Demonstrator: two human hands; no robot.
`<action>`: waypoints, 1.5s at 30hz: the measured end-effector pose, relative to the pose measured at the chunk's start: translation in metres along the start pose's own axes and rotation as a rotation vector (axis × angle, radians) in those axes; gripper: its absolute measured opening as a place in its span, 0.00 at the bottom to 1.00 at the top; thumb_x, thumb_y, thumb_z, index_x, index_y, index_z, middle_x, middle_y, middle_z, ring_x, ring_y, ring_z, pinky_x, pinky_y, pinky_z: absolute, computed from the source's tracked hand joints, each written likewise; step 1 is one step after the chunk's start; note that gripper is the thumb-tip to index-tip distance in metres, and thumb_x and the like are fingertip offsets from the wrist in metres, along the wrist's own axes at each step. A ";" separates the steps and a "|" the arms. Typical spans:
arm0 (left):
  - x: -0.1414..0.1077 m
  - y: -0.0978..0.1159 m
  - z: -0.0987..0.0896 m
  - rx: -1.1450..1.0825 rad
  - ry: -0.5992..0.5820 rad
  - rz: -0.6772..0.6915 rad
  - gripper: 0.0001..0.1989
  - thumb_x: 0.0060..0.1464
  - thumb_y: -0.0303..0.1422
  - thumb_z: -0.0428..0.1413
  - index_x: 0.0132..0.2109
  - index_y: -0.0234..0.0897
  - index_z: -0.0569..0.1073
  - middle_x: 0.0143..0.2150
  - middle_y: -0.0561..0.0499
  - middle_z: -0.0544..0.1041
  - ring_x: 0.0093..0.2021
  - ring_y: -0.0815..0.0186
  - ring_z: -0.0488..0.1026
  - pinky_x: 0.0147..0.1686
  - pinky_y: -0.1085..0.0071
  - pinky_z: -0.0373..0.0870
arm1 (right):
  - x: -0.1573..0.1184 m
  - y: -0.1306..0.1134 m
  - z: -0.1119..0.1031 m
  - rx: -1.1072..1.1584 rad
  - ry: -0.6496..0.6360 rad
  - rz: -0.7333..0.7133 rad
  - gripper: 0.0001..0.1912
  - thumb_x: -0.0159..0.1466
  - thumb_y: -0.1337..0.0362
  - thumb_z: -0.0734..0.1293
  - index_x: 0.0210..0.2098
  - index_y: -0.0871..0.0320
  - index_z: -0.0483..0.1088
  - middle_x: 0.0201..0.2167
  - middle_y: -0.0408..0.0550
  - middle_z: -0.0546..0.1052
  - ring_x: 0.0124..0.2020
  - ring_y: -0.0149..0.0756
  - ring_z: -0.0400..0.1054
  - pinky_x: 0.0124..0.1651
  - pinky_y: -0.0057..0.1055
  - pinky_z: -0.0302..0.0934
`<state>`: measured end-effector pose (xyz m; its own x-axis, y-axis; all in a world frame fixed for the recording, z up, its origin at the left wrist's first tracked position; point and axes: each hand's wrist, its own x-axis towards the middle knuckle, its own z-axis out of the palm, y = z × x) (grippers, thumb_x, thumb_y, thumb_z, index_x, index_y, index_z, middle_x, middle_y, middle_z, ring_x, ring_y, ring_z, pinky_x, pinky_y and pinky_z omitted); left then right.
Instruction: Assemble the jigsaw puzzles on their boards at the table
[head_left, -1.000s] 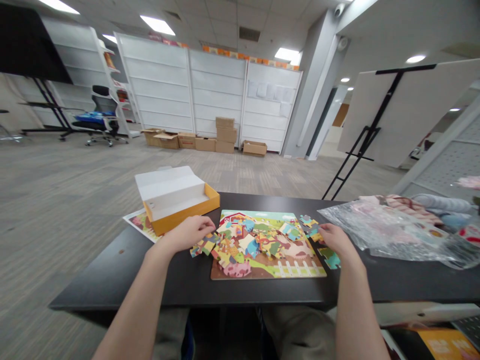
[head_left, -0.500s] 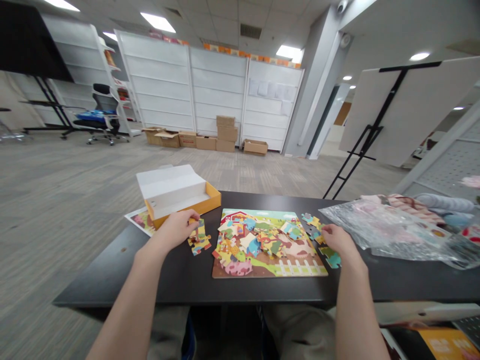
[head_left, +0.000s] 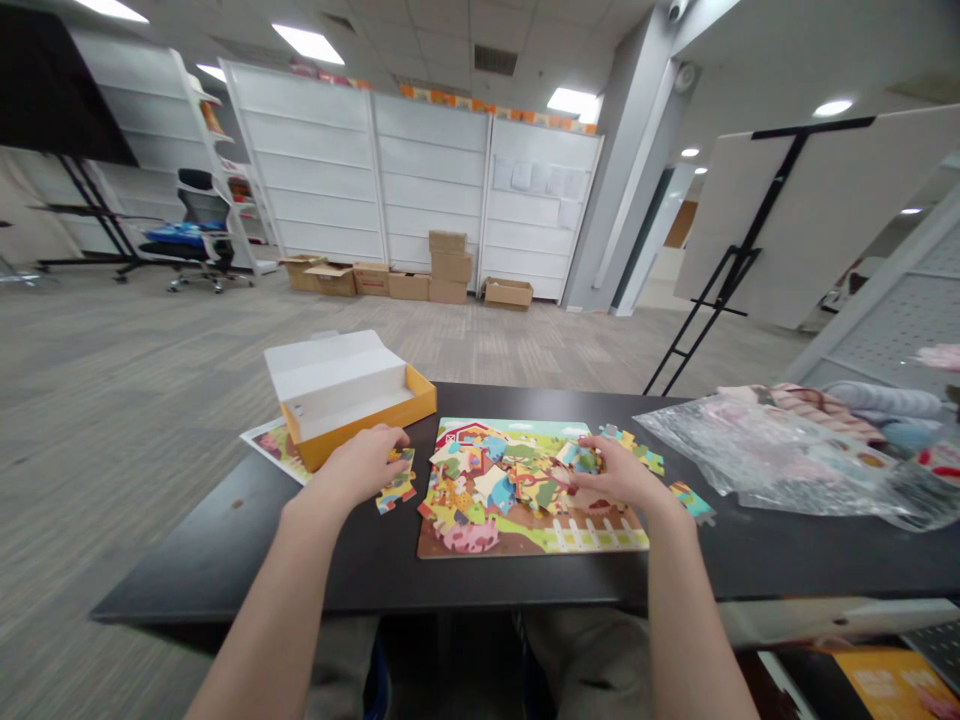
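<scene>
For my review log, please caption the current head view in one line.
Left hand at jigsaw pieces beside the farm-scene board; right hand over it.

Black table (head_left: 247, 560): puzzle board (head_left: 600, 540) under your right hand (head_left: 616, 472), plastic bag (head_left: 787, 460) farther right; loose pieces (head_left: 396, 490) by your left hand (head_left: 367, 460), open box (head_left: 360, 424) beyond it.

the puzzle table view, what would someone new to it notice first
Probably the bright farm puzzle board on the black table, heaped with loose pieces, with the left hand beside it and the right hand over it. Next, the open yellow box behind the left hand, and the shiny clear plastic bag at the table's right.
</scene>
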<state>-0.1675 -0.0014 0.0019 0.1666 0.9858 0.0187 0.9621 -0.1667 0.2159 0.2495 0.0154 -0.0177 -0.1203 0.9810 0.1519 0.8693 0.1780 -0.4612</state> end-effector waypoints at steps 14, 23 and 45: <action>0.006 0.033 0.002 -0.055 0.049 0.119 0.14 0.61 0.37 0.53 0.48 0.38 0.77 0.49 0.44 0.80 0.50 0.55 0.77 0.50 0.64 0.70 | 0.019 0.019 0.009 -0.042 0.101 0.045 0.15 0.57 0.57 0.70 0.42 0.57 0.75 0.33 0.49 0.78 0.33 0.41 0.71 0.37 0.32 0.61; 0.006 0.043 -0.001 -0.029 0.014 0.072 0.14 0.62 0.38 0.52 0.50 0.38 0.76 0.49 0.44 0.80 0.50 0.55 0.77 0.51 0.65 0.70 | 0.031 0.025 0.008 -0.095 0.133 0.111 0.16 0.58 0.55 0.70 0.41 0.57 0.75 0.33 0.50 0.77 0.34 0.43 0.71 0.37 0.33 0.60; 0.007 0.047 -0.002 -0.027 0.009 0.099 0.13 0.62 0.38 0.51 0.48 0.39 0.77 0.48 0.45 0.81 0.48 0.57 0.78 0.48 0.67 0.70 | 0.033 -0.023 0.028 0.173 0.116 -0.061 0.17 0.54 0.63 0.69 0.44 0.55 0.71 0.34 0.44 0.76 0.26 0.34 0.66 0.32 0.31 0.61</action>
<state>-0.1214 -0.0024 0.0143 0.2587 0.9647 0.0499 0.9347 -0.2630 0.2389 0.2118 0.0459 -0.0265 -0.1055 0.9544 0.2794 0.7657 0.2573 -0.5896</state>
